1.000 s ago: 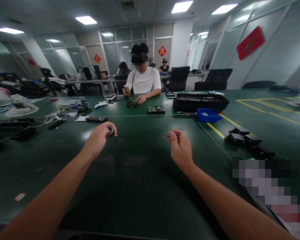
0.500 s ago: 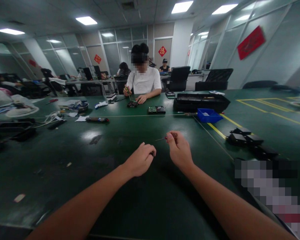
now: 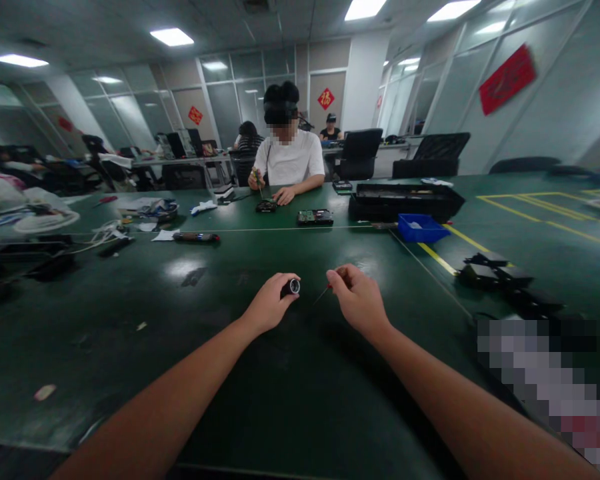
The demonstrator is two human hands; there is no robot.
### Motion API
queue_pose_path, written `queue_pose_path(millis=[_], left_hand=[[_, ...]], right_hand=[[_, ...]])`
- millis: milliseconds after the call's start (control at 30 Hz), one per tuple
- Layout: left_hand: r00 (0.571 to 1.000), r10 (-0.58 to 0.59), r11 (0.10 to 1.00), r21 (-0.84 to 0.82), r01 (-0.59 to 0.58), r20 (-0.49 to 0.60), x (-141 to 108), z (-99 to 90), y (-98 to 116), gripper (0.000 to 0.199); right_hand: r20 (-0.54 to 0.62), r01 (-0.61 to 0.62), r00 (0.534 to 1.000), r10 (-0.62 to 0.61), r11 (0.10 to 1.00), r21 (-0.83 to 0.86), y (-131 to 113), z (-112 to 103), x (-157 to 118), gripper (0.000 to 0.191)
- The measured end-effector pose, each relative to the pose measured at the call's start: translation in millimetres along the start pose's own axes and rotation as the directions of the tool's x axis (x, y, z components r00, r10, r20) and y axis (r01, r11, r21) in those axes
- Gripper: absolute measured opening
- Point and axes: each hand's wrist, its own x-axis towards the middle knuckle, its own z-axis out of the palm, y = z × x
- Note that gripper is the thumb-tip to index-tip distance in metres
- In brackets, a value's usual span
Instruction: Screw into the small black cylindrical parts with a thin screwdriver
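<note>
A small black cylindrical part with a pale metal ring at its round end is gripped in my left hand. Its round end faces right, and the rest of it is hidden by my fingers. My right hand is closed around a screwdriver with a thin shaft and some red near the shaft's base. The shaft points down and to the left, apart from the black part. Both hands are above the green table.
Across the table a person in a white shirt works with a screwdriver on a hard drive. Another drive lies nearer. To the right are a black tray, a blue bin and several black blocks. A dark cylinder lies left.
My left hand has turned and moved slightly up and left, bringing the ringed end of the black part into view. The screwdriver in my right hand now tilts more steeply downward.
</note>
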Motion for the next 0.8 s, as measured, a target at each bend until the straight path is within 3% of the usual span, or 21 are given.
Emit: queue_pose_path(millis=[100, 200, 400, 633, 800], left_hand=[[0.999, -0.035, 0.999, -0.021, 0.035, 0.001, 0.7, 0.4, -2.0, 0.035], [0.998, -0.055, 0.998, -0.034, 0.055, -0.016, 1.0, 1.0, -1.4, 0.038], [0.999, -0.037, 0.999, -0.035, 0.036, -0.027, 0.8, 0.0, 0.9, 0.034], [1.000, -0.003, 1.000, -0.011, 0.003, -0.003, 0.9, -0.4, 0.5, 0.036], [1.000, 0.013, 1.000, 0.002, -0.013, -0.021, 1.1, -1.2, -0.1, 0.037]], right_hand=[[-0.071, 0.009, 0.997, 0.006, 0.979, 0.202, 1.2, -0.9, -0.4, 0.028], [-0.060, 0.024, 0.998, -0.005, 0.948, 0.317, 3.4, 0.8, -0.4, 0.027], [0.034, 0.007, 0.999, -0.018, 0.951, 0.308, 5.9, 5.8, -0.6, 0.026], [0.016, -0.003, 1.000, -0.002, 0.951, 0.309, 6.9, 6.0, -0.3, 0.027], [-0.014, 0.009, 1.000, -0.007, 0.986, 0.164, 0.1, 2.2, -1.5, 0.028]])
